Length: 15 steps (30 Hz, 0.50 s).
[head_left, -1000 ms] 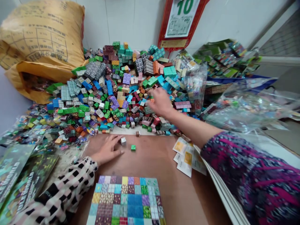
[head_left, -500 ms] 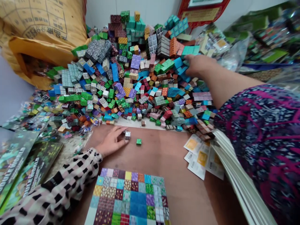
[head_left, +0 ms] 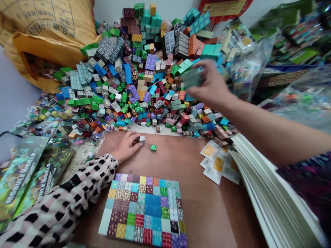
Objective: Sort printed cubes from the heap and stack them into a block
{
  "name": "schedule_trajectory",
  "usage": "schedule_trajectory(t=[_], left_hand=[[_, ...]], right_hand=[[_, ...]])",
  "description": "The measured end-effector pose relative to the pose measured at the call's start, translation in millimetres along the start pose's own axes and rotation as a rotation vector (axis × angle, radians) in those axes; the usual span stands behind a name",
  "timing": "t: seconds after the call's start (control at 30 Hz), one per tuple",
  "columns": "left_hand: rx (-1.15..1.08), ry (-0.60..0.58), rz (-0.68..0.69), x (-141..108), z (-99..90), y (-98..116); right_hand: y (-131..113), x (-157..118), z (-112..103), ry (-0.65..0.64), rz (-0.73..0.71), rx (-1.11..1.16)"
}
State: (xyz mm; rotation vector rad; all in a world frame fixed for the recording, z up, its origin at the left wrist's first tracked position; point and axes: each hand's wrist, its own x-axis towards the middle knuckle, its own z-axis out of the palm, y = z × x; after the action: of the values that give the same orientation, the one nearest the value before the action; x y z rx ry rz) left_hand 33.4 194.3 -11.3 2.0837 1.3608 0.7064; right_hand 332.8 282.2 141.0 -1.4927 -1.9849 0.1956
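My left hand [head_left: 126, 147], in a checkered sleeve, rests on the brown board with thumb and fingers closed around a small grey-and-white patterned cube [head_left: 142, 139]. Just right of it lies a small green cube [head_left: 153, 147], untouched. My right hand [head_left: 213, 82] is raised over the heap of patterned blocks [head_left: 155, 100]. Its thumb and fingers grip a grey-green block [head_left: 192, 78], blurred by motion. Nearer to me, a flat square sheet printed with many coloured squares [head_left: 152, 203] lies on the board.
White packets with yellow prints [head_left: 214, 163] lie right of centre, beside a stack of white sheets [head_left: 269, 193]. "Module World" booklets [head_left: 23, 175] are at the left. A yellow sack [head_left: 49, 44] stands back left. Clear plastic bags [head_left: 305, 100] fill the right side.
My right hand has drawn back from the heap's right part, moving left and nearer, and now carries a grey-green block. My left hand keeps its cube. The view has shifted slightly.
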Motion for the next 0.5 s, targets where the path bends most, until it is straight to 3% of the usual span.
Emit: schedule_trajectory(t=[0.1,0.2,0.27,0.37,0.5], left_hand=[[-0.015,0.077,0.025,1,1.8,-2],[-0.022,0.105,0.026,-1,0.6,-4],[-0.035,0.112,0.003,-5,-2.7,-5],[-0.012,0.07,-0.006,-15,-11.9,-3],[0.166,0.014,-0.003,-26,-28.6,1]], right_hand=[[-38,-55,33,-0.541,-0.163,0.312],[-66,-103,66,-0.82,-0.287,0.301],[-77,-123,86,-0.9,-0.299,0.232],[-82,-135,106,-0.918,-0.292,0.147],[-82,-134,110,-0.897,-0.324,0.151]])
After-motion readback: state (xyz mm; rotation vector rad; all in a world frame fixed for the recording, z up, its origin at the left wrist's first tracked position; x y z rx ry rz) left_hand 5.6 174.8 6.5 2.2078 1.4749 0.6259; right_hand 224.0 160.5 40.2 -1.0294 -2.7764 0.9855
